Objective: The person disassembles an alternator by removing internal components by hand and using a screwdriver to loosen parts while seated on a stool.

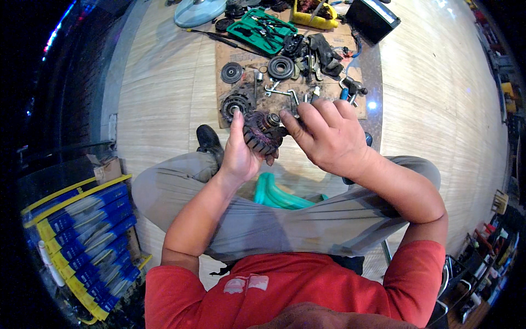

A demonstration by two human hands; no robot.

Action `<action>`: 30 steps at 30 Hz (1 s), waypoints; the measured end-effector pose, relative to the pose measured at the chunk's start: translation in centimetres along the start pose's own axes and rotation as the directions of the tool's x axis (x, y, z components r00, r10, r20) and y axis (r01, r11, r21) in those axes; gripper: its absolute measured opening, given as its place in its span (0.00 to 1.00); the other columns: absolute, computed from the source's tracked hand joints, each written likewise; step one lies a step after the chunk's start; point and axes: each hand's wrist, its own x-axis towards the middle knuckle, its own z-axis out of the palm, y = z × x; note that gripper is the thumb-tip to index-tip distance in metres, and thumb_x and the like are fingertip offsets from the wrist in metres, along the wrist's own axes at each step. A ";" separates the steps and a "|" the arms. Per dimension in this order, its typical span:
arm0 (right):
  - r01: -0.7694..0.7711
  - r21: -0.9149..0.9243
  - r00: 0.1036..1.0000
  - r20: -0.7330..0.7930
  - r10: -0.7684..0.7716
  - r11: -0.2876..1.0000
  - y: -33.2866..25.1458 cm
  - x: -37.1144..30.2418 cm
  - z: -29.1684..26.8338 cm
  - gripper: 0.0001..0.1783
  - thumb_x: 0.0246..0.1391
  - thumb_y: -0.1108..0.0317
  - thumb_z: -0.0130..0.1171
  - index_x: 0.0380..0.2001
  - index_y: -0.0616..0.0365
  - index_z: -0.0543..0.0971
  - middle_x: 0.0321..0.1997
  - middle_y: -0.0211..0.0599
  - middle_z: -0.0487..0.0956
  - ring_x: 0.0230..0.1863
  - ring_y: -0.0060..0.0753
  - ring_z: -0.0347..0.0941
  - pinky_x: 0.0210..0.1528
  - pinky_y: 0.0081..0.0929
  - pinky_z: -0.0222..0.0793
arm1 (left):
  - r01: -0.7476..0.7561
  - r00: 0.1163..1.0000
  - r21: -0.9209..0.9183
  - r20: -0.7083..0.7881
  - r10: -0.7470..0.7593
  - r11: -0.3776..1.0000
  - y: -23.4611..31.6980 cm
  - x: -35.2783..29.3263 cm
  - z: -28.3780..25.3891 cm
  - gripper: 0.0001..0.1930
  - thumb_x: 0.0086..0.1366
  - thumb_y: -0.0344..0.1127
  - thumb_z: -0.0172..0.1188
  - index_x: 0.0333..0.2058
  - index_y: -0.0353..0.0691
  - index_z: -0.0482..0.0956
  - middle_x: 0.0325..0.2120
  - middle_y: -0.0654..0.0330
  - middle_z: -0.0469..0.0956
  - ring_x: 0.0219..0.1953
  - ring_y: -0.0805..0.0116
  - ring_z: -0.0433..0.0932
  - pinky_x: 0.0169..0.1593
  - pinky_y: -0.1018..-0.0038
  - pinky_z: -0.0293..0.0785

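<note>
I sit above a pale floor and hold a dark, greasy round metal part with a toothed rim and a central hub (263, 132) in front of my knees. My left hand (239, 153) cups it from below and the left, thumb raised along its edge. My right hand (327, 134) grips it from the right, fingertips pressed on the hub. Just beyond my hands a brown cardboard sheet (224, 55) lies on the floor with a round housing (234, 103), two black pulley discs (232, 72) (280, 67) and several metal tools.
A green tool case (262, 30), a yellow tray (315, 17) and a black box (372, 17) lie at the far edge. A pale fan base (198, 11) is at the top. A yellow rack of blue boxes (87, 241) stands at left. A teal stool (276, 194) shows between my legs.
</note>
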 end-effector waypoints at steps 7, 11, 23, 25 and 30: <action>-0.004 0.039 1.000 0.025 0.003 0.999 0.2 -0.6 0.9 0.20 0.47 0.62 0.53 0.44 0.56 0.80 0.35 0.32 0.72 0.36 0.31 0.66 0.32 0.30 0.57 | 0.016 1.000 -0.001 -0.008 -0.016 1.000 -0.1 0.1 -0.1 0.36 0.70 0.67 0.27 0.46 0.43 0.75 0.33 0.58 0.80 0.26 0.65 0.77 0.23 0.70 0.70; -0.021 0.046 0.999 0.047 0.019 0.999 0.1 -0.6 0.7 0.20 0.46 0.62 0.53 0.44 0.56 0.80 0.32 0.30 0.70 0.33 0.31 0.66 0.29 0.30 0.57 | 0.012 0.997 -0.016 0.072 -0.011 1.000 -0.1 0.2 -0.7 0.35 0.71 0.66 0.26 0.47 0.43 0.73 0.35 0.57 0.80 0.26 0.64 0.77 0.24 0.69 0.70; -0.067 0.004 0.997 -0.024 0.067 0.998 -0.5 -0.3 0.6 0.20 0.46 0.63 0.54 0.44 0.54 0.79 0.32 0.32 0.71 0.31 0.32 0.66 0.27 0.29 0.57 | -0.196 0.980 -0.041 0.010 0.197 0.980 -0.7 0.4 -0.6 0.30 0.73 0.60 0.26 0.58 0.45 0.62 0.38 0.55 0.77 0.27 0.60 0.78 0.21 0.69 0.72; -0.065 0.009 0.998 -0.016 0.065 0.998 -0.5 -0.3 0.6 0.19 0.46 0.63 0.54 0.43 0.54 0.79 0.32 0.31 0.70 0.30 0.31 0.66 0.27 0.29 0.57 | -0.194 0.981 -0.052 0.013 0.195 0.980 -0.6 0.4 -0.6 0.30 0.73 0.60 0.26 0.58 0.45 0.62 0.38 0.55 0.77 0.27 0.60 0.78 0.21 0.68 0.72; -0.058 0.042 0.998 -0.024 0.059 0.997 -0.4 -0.1 0.7 0.17 0.45 0.64 0.55 0.40 0.53 0.79 0.29 0.30 0.69 0.29 0.30 0.66 0.25 0.27 0.58 | -0.153 0.987 -0.083 0.030 0.156 0.985 -0.2 0.3 -0.6 0.30 0.72 0.61 0.27 0.58 0.46 0.63 0.39 0.55 0.77 0.28 0.59 0.78 0.22 0.67 0.71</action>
